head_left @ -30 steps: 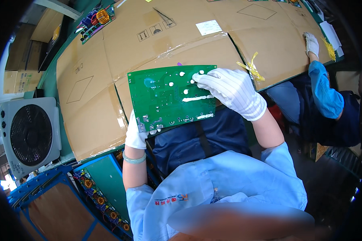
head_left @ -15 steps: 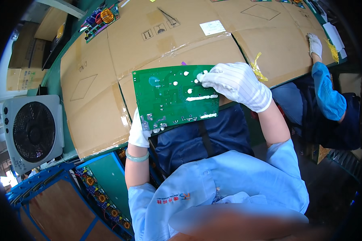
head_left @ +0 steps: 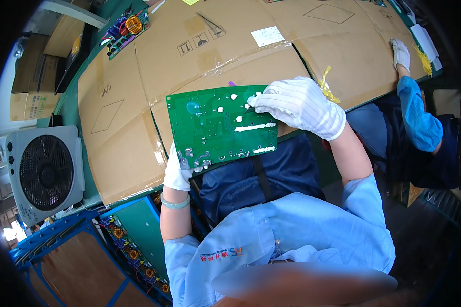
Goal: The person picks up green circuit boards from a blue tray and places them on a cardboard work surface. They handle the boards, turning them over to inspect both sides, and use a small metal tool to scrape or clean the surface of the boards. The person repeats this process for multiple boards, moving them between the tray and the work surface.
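A green circuit board [head_left: 200, 123] is held up in front of me, its underside facing up. White blobs and strips of masking or sealant show on it, mostly toward its right half. Gloved in white, my left hand [head_left: 176, 171] grips the lower left corner, its fingers partly hidden beneath the board. My right hand [head_left: 299, 105], in a striped white glove, is closed in a pinch over the upper right corner, beside several white blobs. Whatever lies between those fingertips is too small to make out.
Flattened cardboard [head_left: 189, 66] covers the worktable. On it lie thin dark tweezers [head_left: 210, 24], a white label [head_left: 267, 36], yellow ties [head_left: 325, 84] and a component board [head_left: 128, 30]. A fan [head_left: 46, 171] stands left, above a rack of boards [head_left: 133, 250]. A co-worker's gloved hand [head_left: 400, 53] rests far right.
The view has shifted slightly. My right fingertips have moved a little over the board's upper right corner, while my left hand keeps its grip.
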Demonstrator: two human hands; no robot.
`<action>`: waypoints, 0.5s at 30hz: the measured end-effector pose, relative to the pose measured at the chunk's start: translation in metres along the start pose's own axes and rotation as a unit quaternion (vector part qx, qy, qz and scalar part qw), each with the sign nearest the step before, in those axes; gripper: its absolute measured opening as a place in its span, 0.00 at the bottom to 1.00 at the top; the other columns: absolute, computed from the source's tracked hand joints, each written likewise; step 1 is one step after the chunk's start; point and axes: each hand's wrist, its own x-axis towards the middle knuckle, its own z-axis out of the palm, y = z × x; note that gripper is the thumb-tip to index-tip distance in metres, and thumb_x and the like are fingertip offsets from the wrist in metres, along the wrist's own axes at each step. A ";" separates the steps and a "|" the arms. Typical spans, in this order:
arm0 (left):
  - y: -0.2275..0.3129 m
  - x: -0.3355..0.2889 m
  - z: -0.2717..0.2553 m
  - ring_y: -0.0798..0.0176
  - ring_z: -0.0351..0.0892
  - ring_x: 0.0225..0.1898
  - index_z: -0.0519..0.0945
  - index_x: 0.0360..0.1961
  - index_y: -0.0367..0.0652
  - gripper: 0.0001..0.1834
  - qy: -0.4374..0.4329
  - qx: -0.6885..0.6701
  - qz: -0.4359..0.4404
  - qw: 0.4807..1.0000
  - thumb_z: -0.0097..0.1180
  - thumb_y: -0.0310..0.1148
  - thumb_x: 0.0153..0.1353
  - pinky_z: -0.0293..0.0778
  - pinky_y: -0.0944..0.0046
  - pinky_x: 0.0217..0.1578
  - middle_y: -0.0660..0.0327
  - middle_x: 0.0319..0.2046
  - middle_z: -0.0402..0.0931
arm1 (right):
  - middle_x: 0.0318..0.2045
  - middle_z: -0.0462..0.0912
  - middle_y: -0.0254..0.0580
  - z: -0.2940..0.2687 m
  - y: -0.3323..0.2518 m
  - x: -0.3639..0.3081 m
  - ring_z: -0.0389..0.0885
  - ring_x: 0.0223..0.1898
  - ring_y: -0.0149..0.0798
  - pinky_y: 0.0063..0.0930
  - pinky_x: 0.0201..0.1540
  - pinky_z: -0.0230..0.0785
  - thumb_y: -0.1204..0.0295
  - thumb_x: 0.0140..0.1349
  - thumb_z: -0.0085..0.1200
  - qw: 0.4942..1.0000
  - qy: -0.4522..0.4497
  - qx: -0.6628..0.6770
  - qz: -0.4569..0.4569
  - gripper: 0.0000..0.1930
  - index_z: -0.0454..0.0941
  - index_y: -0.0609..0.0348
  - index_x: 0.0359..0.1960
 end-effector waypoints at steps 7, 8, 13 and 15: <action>-0.001 0.000 0.000 0.59 0.76 0.14 0.77 0.43 0.39 0.20 0.000 -0.008 0.005 1.000 0.39 0.44 0.76 0.65 0.67 0.09 0.54 0.26 0.81 | 0.32 0.85 0.32 -0.001 0.006 0.000 0.84 0.33 0.36 0.31 0.32 0.73 0.64 0.63 0.60 0.998 -0.024 -0.027 -0.042 0.11 0.87 0.49 0.45; -0.002 0.001 -0.002 0.60 0.77 0.15 0.77 0.43 0.39 0.19 -0.006 -0.001 0.010 1.000 0.40 0.43 0.76 0.66 0.67 0.09 0.54 0.26 0.81 | 0.32 0.84 0.32 -0.001 0.006 0.000 0.85 0.33 0.35 0.31 0.32 0.73 0.65 0.62 0.60 0.999 -0.020 -0.020 -0.033 0.11 0.87 0.47 0.45; -0.009 0.004 -0.008 0.62 0.79 0.19 0.77 0.45 0.42 0.17 -0.009 -0.041 0.029 0.999 0.45 0.44 0.76 0.67 0.68 0.10 0.58 0.30 0.81 | 0.31 0.82 0.31 -0.006 -0.002 0.005 0.85 0.35 0.34 0.30 0.33 0.74 0.67 0.59 0.60 0.999 -0.028 -0.021 0.003 0.12 0.85 0.44 0.45; -0.012 0.009 -0.017 0.63 0.80 0.21 0.77 0.46 0.42 0.17 -0.038 -0.020 0.030 0.999 0.46 0.45 0.75 0.67 0.68 0.10 0.58 0.31 0.81 | 0.30 0.82 0.31 -0.004 -0.002 0.005 0.85 0.35 0.35 0.31 0.33 0.74 0.67 0.59 0.60 1.000 -0.014 -0.026 -0.003 0.11 0.85 0.45 0.44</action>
